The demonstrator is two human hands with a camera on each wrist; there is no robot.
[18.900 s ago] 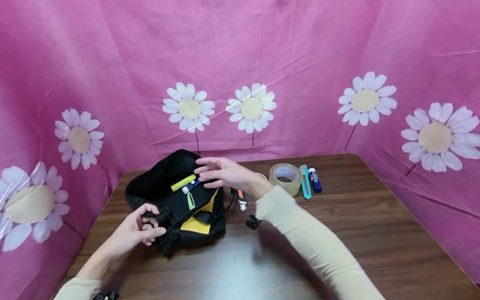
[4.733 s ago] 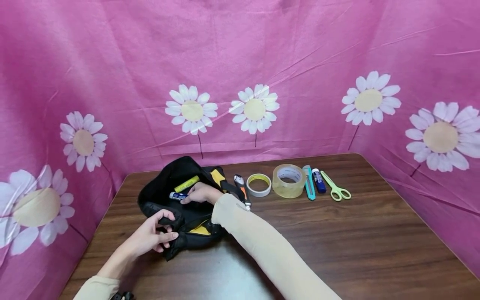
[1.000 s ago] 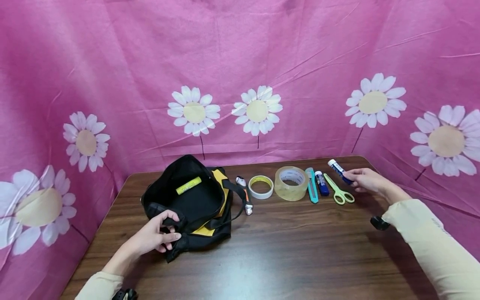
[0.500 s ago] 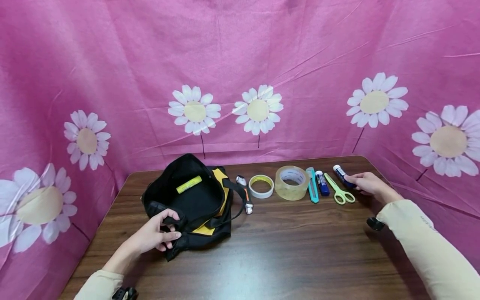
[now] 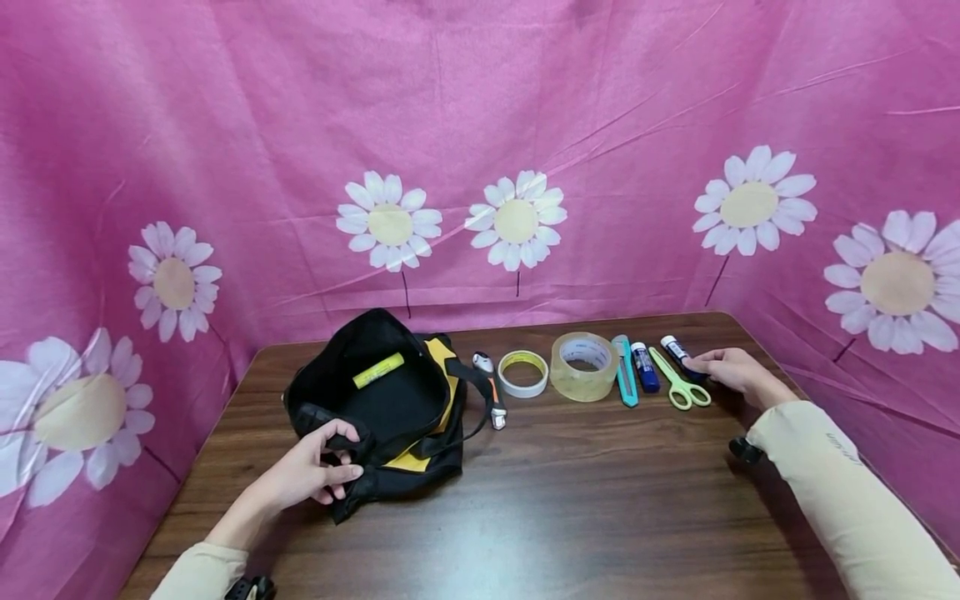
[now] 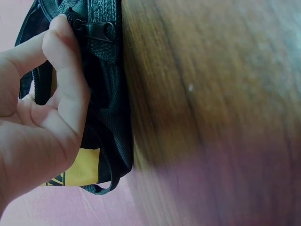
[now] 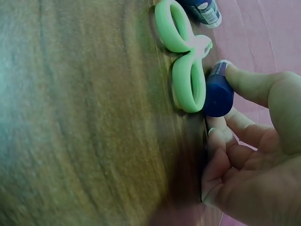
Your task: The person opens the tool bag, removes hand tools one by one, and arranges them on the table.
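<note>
A black and yellow bag [image 5: 375, 400] lies open at the table's left, a yellow highlighter [image 5: 378, 370] inside it. My left hand [image 5: 339, 457] grips the bag's near rim; in the left wrist view its fingers [image 6: 66, 80] curl round the black zipper edge [image 6: 106, 117]. At the far right, my right hand [image 5: 703, 367] pinches a blue glue stick [image 5: 678, 352] lying low on the table beside the green scissors [image 5: 678, 385]. The right wrist view shows my thumb on the stick's blue body [image 7: 217, 94], right against the scissors' handles [image 7: 186, 70].
A row lies along the back of the wooden table [image 5: 600, 500]: an orange cutter [image 5: 491, 402], a white tape roll [image 5: 522, 372], a clear tape roll [image 5: 583, 365], a teal cutter [image 5: 625, 379], a second blue glue stick [image 5: 642, 367]. Pink flowered cloth surrounds the table.
My right hand has lowered the blue glue stick from above the table down to the right of the scissors. The left hand and bag have stayed put.
</note>
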